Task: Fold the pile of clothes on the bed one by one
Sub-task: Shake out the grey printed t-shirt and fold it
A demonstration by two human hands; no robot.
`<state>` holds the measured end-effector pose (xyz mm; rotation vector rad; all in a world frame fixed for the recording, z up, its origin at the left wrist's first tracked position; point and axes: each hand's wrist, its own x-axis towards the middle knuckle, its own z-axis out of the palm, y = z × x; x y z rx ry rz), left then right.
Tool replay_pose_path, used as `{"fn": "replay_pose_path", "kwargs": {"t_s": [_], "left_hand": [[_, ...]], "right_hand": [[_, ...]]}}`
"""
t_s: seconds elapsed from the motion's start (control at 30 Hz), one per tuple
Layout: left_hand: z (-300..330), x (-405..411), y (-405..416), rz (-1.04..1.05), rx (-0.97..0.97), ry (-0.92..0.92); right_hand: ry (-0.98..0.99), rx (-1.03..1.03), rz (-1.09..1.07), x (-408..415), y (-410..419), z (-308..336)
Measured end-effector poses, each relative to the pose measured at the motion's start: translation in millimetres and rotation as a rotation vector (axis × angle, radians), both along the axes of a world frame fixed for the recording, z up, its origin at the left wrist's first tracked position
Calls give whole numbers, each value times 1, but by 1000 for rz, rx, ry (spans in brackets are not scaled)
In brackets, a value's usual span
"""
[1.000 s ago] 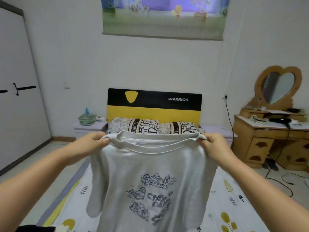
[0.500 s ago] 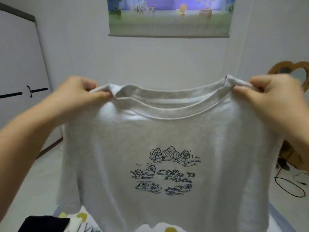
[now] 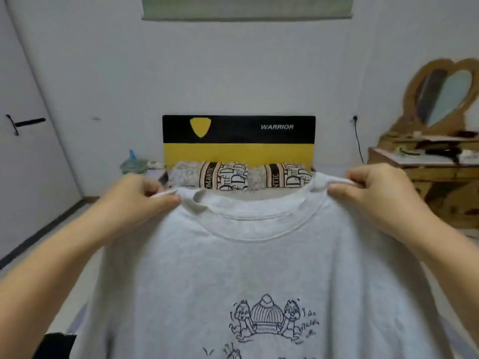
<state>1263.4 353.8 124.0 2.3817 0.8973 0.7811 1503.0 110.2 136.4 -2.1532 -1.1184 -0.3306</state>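
Observation:
A light grey T-shirt (image 3: 254, 265) with a dark cartoon print on its front hangs spread out in the air in front of me, print side toward me. My left hand (image 3: 134, 200) pinches its left shoulder beside the collar. My right hand (image 3: 373, 193) pinches the right shoulder at the same height. The shirt hides most of the bed (image 3: 248, 194) below it. A black garment (image 3: 55, 345) shows at the bottom left corner.
Two patterned pillows (image 3: 223, 176) lie against a black and yellow headboard (image 3: 238, 138). A wooden dresser (image 3: 427, 177) with a heart-shaped mirror stands at the right. A nightstand with a green container (image 3: 133, 164) is left of the bed, and a white wardrobe (image 3: 26, 151) stands on the far left.
The shirt has come down from high in front of my face, so the headboard and pillows show above the collar again. Both hands keep their pinch on the shoulders.

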Motion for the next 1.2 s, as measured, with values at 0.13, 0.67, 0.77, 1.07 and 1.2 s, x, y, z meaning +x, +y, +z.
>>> {"fn": "replay_pose_path", "kwargs": {"t_s": [0.13, 0.67, 0.77, 1.07, 1.2], "left_hand": [[-122, 27, 18, 11, -112, 160], [-400, 131, 101, 150, -150, 403], [-431, 159, 125, 154, -123, 424], [-552, 191, 165, 204, -285, 614], [-585, 164, 175, 119, -411, 847]], "right_hand": [[189, -161, 0, 16, 18, -119], [285, -482, -105, 109, 125, -398], [284, -502, -119, 135, 152, -432], [525, -801, -142, 176, 192, -556], [541, -983, -230, 171, 173, -600]]}}
